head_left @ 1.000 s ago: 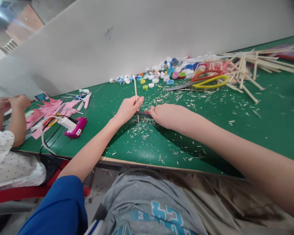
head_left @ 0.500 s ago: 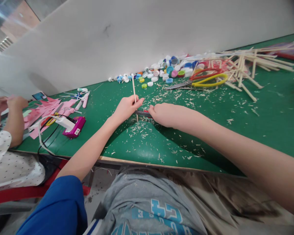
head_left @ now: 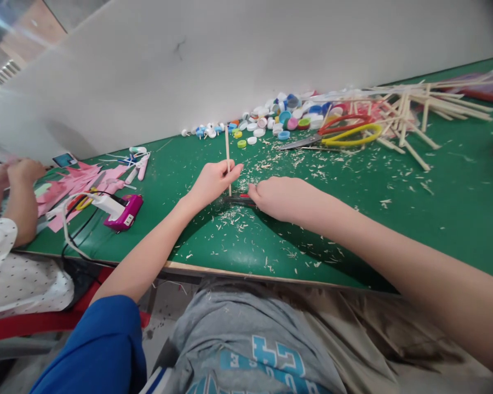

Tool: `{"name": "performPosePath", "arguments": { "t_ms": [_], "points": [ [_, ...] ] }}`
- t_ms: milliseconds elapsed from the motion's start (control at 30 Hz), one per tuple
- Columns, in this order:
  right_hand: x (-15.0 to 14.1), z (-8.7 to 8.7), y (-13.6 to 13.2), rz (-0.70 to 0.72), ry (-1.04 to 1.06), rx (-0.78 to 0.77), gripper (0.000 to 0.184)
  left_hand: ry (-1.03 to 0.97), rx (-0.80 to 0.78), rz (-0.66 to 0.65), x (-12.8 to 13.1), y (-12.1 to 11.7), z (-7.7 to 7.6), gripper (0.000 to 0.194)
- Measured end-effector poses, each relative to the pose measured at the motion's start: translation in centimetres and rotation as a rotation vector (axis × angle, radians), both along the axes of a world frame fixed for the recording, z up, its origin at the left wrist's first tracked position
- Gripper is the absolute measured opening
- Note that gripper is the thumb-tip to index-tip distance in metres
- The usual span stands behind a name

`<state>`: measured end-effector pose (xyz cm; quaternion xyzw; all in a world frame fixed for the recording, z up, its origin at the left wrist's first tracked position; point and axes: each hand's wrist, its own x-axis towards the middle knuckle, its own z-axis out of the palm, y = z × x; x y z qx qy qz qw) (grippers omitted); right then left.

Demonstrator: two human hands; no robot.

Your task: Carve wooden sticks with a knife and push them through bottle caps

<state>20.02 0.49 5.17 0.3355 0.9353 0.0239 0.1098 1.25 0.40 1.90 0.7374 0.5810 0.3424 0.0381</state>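
Observation:
In the head view my left hand [head_left: 214, 180] is closed round a thin pale wooden stick [head_left: 227, 146], pinching it between thumb and fingers so it stands nearly upright. My right hand [head_left: 276, 198] is closed round the handle of a knife [head_left: 239, 201], which shows a dark blade and a bit of red. Its blade points left and lies at the stick's lower end. Whether it touches the wood I cannot tell. Most of the handle is hidden in my fist. Pale wood shavings [head_left: 230, 219] lie scattered beneath both hands.
Scissors with red and yellow handles [head_left: 349, 131] lie beyond my right hand. Bottle caps [head_left: 285, 117] and a pile of wooden sticks [head_left: 411, 109] line the wall. Left are a purple power adapter [head_left: 125, 212], pink paper [head_left: 69, 189] and another person's hands [head_left: 22, 172].
The knife and my right hand have shifted slightly down, toward the stick's lower end. The stick has tipped a little more upright in my left hand.

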Motion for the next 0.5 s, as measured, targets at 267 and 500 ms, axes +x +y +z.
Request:
{"name": "performPosePath", "arguments": {
  "t_ms": [267,500],
  "points": [
    [0.23,-0.58,0.72,-0.028,0.069,0.097,0.048,-0.011,-0.004,0.012,-0.13,0.04,0.02,0.041],
    [0.23,-0.80,0.59,-0.006,0.071,0.092,0.049,-0.025,-0.010,0.028,-0.50,0.10,-0.14,0.042]
  ]
}}
